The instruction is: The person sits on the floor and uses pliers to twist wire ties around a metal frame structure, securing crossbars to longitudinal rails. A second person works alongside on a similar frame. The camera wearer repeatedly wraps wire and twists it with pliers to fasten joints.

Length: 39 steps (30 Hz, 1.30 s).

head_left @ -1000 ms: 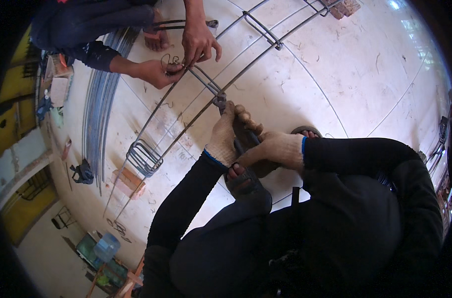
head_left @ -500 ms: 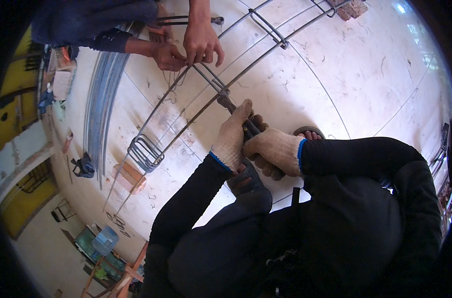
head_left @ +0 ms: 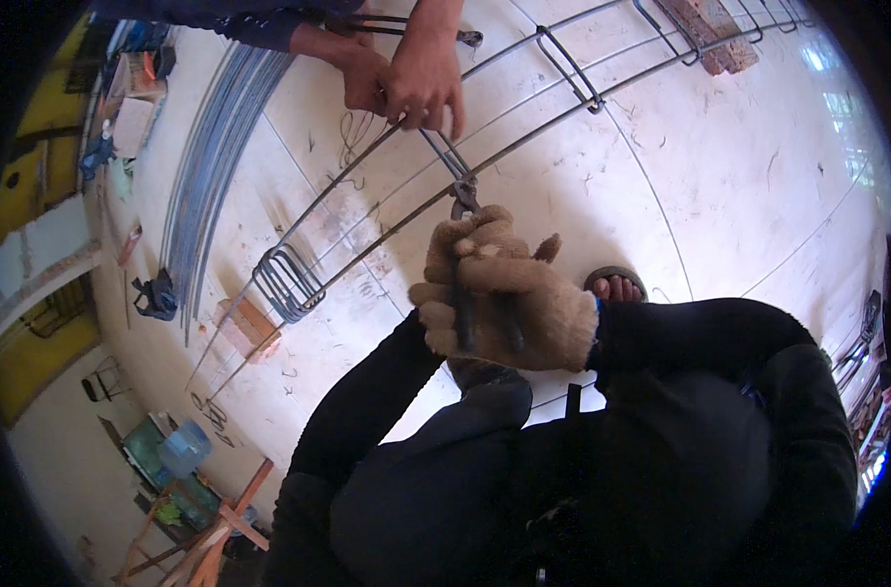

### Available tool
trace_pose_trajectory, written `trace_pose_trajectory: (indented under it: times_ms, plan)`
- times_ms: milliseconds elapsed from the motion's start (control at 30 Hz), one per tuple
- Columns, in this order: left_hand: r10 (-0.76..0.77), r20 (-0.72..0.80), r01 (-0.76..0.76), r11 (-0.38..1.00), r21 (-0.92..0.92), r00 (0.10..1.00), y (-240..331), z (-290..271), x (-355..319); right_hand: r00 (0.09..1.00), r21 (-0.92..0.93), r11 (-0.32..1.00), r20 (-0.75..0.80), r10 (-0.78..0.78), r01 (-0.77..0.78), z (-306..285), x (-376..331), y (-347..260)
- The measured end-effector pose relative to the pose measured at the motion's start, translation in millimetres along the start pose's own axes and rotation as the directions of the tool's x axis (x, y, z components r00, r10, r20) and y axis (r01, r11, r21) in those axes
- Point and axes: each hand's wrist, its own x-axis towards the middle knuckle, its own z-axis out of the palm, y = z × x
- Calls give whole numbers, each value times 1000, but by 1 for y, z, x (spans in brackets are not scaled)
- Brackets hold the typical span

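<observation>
My right hand (head_left: 553,318), in a tan knit glove, is at the dark handles of a pair of pincers (head_left: 463,200). My left hand (head_left: 447,249), gloved too, overlaps it at the handles, and the overlap partly hides which fingers belong to which hand. Both hands look closed on the tool. The pincers' jaws meet the near long bar of a steel rebar cage (head_left: 400,221), where a stirrup (head_left: 444,155) crosses it. At the cage's far bar, a co-worker's bare hands (head_left: 406,83) are close together beside the same stirrup.
Several stirrups (head_left: 287,284) hang bunched at the cage's left end, near a brick (head_left: 245,333). Another brick block (head_left: 712,34) supports the right end. Long steel bars (head_left: 216,166) lie on the floor at left. My sandalled foot (head_left: 617,286) is right of my hands.
My hands have turned around the handles, and now overlap more closely, with the jaws still at the crossing. The view has shifted, so the cage sits further right. The co-worker's hands remain by the stirrup.
</observation>
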Motion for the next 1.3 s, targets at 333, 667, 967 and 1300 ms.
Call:
trace_pose_trajectory:
  times_ms: [333,667,967,1300]
  plan:
    - [176,-540,219,779,588,823,22,18,0,980,-992,-70,-92,-174,-105,9,-16,-26]
    - [173,-197,-121,960,252,965,11,-10,9,946,-620,734,44,-321,278,8,-15,0]
    - [173,-182,-99,930,355,968,10,2,14,997,-136,990,-67,-38,29,-19,-1,4]
    - [349,-498,81,751,656,794,12,8,17,948,-984,171,-105,-301,-54,8,-23,-22]
